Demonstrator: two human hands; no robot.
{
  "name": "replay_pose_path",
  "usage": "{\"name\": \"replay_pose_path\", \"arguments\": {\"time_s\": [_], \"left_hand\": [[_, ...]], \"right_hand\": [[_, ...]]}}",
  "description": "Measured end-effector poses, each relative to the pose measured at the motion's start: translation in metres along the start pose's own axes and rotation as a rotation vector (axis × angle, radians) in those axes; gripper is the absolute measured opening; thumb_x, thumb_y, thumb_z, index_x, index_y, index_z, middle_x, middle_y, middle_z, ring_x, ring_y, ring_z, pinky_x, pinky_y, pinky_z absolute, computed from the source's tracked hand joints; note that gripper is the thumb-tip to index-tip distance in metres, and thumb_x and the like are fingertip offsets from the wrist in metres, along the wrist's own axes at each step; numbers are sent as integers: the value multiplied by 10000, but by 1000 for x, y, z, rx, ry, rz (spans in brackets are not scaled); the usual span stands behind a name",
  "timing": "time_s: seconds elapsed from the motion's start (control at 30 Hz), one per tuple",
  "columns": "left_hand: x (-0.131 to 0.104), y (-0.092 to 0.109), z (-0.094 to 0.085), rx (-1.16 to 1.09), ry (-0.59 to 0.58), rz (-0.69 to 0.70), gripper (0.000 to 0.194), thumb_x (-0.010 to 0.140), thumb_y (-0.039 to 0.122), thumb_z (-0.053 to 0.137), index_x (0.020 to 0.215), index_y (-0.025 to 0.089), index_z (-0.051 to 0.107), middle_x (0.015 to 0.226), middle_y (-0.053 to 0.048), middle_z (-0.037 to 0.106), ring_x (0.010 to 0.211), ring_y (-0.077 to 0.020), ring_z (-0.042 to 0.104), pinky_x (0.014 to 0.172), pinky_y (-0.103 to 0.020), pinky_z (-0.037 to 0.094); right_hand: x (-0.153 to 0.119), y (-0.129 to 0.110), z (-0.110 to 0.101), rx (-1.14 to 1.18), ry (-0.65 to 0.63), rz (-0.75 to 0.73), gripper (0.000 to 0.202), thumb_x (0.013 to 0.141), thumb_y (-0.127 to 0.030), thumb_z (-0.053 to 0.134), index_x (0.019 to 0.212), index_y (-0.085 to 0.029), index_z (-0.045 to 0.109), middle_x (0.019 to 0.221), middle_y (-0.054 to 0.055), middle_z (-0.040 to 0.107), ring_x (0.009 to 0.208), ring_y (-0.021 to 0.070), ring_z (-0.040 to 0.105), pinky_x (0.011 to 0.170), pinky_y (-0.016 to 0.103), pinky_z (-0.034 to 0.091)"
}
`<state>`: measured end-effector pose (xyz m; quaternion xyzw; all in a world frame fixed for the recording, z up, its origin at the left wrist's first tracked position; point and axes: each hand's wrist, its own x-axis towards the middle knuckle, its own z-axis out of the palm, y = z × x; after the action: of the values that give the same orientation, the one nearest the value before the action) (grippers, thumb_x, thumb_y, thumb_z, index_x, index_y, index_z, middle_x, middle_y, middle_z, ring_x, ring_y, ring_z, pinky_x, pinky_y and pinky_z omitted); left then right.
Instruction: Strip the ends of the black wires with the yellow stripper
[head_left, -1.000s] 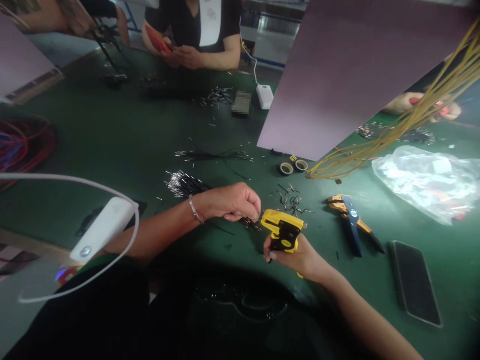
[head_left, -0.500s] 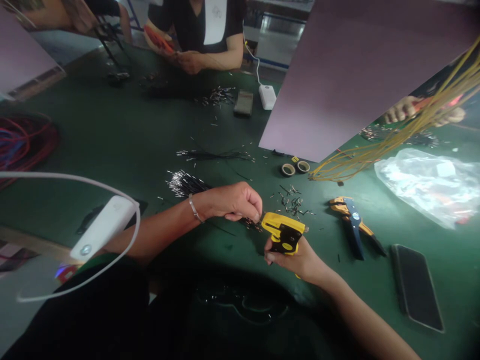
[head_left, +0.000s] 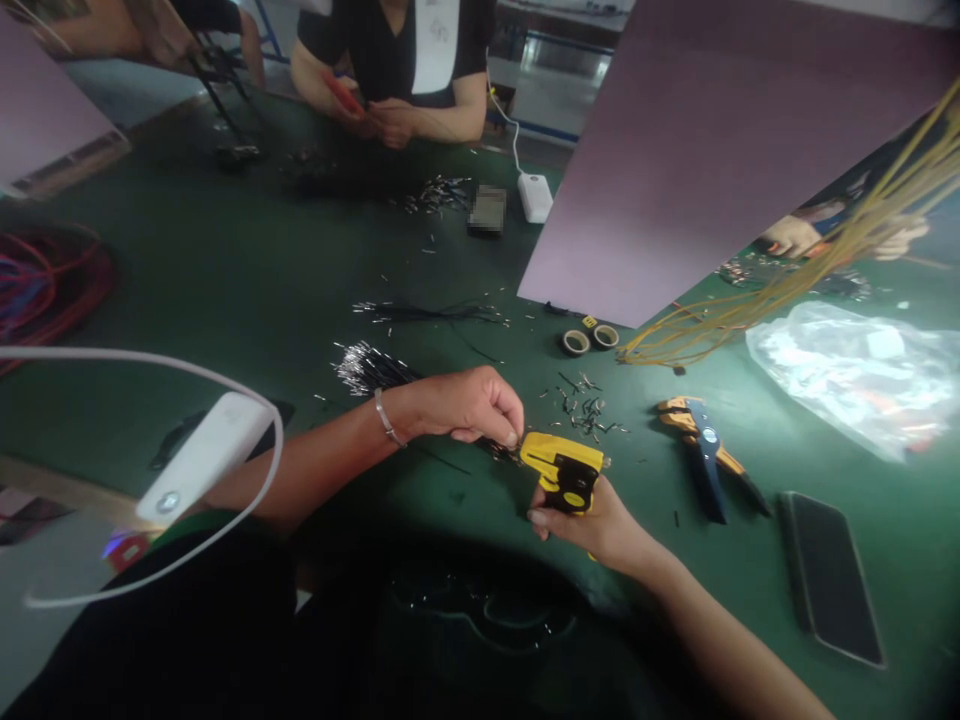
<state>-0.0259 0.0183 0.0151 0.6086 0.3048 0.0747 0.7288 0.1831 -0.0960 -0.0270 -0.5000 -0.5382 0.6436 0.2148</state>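
Observation:
My right hand (head_left: 589,520) grips a yellow and black wire stripper (head_left: 562,470), its jaws pointing left. Right at those jaws, my left hand (head_left: 484,405) is closed in a pinch on a thin wire, mostly hidden by the fingertips. Under this hand lies a bundle of black wires (head_left: 371,368), with bright ends to the left and copper-coloured ends showing by the fingers. Short black offcuts (head_left: 589,412) are scattered just beyond the stripper.
Rightward lie a second, orange and blue wire stripper (head_left: 701,445), a phone (head_left: 834,578) and a plastic bag (head_left: 862,370). Two tape rolls (head_left: 576,343) sit near a hanging panel (head_left: 660,150) and yellow wires (head_left: 720,320). A co-worker's hands (head_left: 390,122) work across the table.
The stripper in my right hand has shifted slightly left and down, closer to my left fingertips. My left hand stays almost still. Across the table, the co-worker's red-handled tool has tilted and lowered.

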Motion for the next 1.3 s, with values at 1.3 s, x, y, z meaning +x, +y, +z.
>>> {"name": "replay_pose_path", "arguments": {"time_s": [1.3], "left_hand": [[13, -26, 4, -316, -23, 102, 243, 604, 79, 718, 840, 131, 695, 745, -23, 655, 653, -101, 598, 594, -227, 476]], "right_hand": [[-5, 22, 1, 65, 133, -91, 380, 761, -525, 673, 691, -169, 558, 559, 20, 581, 527, 152, 537, 549, 293, 467]]}}
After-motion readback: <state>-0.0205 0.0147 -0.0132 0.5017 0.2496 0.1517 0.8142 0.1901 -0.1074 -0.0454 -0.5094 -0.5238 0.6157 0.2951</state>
